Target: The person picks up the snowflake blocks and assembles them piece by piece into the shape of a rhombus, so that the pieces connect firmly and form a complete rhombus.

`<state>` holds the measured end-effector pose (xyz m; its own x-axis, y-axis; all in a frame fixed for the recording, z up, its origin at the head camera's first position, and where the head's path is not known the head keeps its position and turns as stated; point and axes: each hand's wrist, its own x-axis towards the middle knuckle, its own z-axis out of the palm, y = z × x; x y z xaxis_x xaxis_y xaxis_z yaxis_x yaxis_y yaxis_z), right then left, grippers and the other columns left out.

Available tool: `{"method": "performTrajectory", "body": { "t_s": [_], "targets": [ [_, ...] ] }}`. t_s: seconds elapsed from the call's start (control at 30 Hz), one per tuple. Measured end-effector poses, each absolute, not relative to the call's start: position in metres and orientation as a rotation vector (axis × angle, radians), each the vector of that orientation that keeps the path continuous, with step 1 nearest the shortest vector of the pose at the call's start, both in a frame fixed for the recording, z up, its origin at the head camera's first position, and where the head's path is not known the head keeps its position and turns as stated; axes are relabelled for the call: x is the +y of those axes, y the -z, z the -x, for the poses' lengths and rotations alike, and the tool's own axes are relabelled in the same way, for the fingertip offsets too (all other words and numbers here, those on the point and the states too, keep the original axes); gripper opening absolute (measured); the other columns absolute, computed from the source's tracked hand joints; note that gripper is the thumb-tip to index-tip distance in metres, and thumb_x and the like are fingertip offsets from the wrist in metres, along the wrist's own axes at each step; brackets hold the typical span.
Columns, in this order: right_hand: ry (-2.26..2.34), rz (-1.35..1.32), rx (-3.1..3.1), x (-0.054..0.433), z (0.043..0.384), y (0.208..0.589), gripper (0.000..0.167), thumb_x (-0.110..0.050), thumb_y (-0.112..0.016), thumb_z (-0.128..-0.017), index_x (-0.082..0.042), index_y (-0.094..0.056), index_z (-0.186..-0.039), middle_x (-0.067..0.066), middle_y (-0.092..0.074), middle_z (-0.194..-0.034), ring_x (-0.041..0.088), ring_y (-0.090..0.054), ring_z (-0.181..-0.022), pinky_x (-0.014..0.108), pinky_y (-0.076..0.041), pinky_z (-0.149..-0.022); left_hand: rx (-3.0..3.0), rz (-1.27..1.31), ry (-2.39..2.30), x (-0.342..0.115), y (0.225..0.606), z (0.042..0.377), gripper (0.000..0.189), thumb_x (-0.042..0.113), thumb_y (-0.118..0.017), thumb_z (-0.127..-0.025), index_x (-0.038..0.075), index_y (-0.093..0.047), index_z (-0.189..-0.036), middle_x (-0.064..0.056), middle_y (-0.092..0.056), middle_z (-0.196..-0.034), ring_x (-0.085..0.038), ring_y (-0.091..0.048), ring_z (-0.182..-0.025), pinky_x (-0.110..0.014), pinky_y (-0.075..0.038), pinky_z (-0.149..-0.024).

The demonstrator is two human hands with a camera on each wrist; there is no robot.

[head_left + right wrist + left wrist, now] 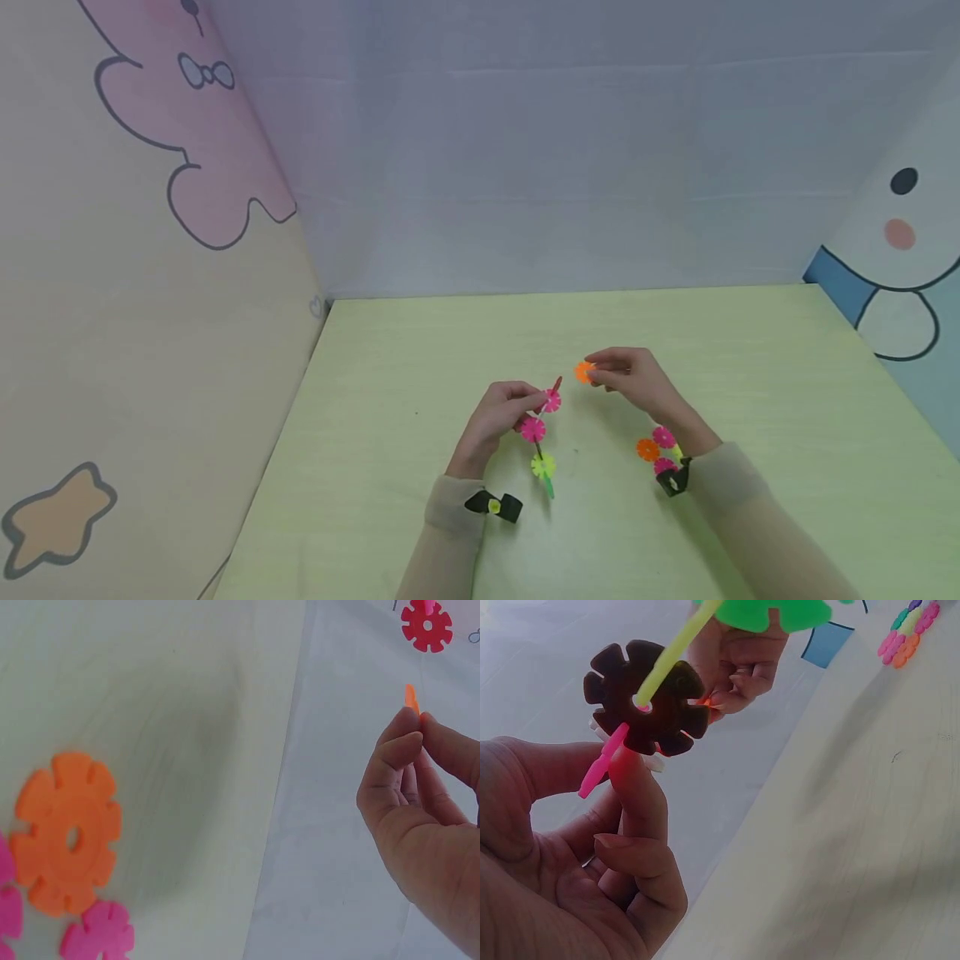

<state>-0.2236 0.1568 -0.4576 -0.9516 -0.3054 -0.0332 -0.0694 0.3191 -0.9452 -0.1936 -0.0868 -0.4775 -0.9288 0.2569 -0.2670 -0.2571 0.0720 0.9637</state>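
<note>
Pinching the chain of notched discs [533,430] toward its far end, the left hand [501,410] holds it raised over the counter [375,358]; pink, yellow, green and dark pieces show along its length. Right hand [637,382], just right of the chain's far end, grasps a single orange disc [582,372] between thumb and fingertips, disc apart from the chain. Level with the chain's near half and well to its right, a group of flat discs [648,450], orange, pink and yellowish, lies partly hidden by the right wrist camera [672,479].
</note>
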Motion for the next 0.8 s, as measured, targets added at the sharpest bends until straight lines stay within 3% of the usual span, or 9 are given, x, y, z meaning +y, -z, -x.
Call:
{"method": "performTrajectory", "body": {
  "t_s": [0.33, 0.6, 0.8],
  "targets": [
    [1.757, 0.376, 2.312, 0.142, 0.222, 0.452, 0.032, -0.016, -0.069, -0.089, 0.0, -0.064, -0.116, 0.013, -0.068, -0.1, 0.044, -0.061, -0.093, 0.04, -0.052, -0.077, 1.984, -0.005, -1.899, -0.084, 0.482, 0.195, 0.02, 0.025, -0.072, -0.086, 0.006, -0.073, -0.088, -0.023, -0.065, -0.087, -0.013, -0.056, -0.053, -0.024, -0.045, -0.053],
    [1.756, 0.387, 2.295, 0.14, 0.223, 0.453, 0.03, -0.016, -0.068, -0.09, 0.0, -0.064, -0.116, 0.013, -0.068, -0.096, 0.046, -0.06, -0.093, 0.053, -0.048, -0.081, 1.98, 0.004, -1.903, -0.083, 0.481, 0.194, 0.02, 0.025, -0.072, -0.086, 0.005, -0.072, -0.088, -0.022, -0.066, -0.083, -0.012, -0.056, -0.051, -0.024, -0.045, -0.052],
    [1.735, 0.4, 2.291, 0.14, 0.224, 0.451, 0.03, -0.017, -0.068, -0.091, 0.001, -0.064, -0.115, 0.013, -0.068, -0.095, 0.046, -0.06, -0.091, 0.051, -0.05, -0.079, 1.99, -0.001, -1.898, -0.082, 0.48, 0.194, 0.021, 0.026, -0.072, -0.086, 0.005, -0.072, -0.088, -0.023, -0.066, -0.085, -0.012, -0.055, -0.052, -0.024, -0.046, -0.052]
  ]
}}
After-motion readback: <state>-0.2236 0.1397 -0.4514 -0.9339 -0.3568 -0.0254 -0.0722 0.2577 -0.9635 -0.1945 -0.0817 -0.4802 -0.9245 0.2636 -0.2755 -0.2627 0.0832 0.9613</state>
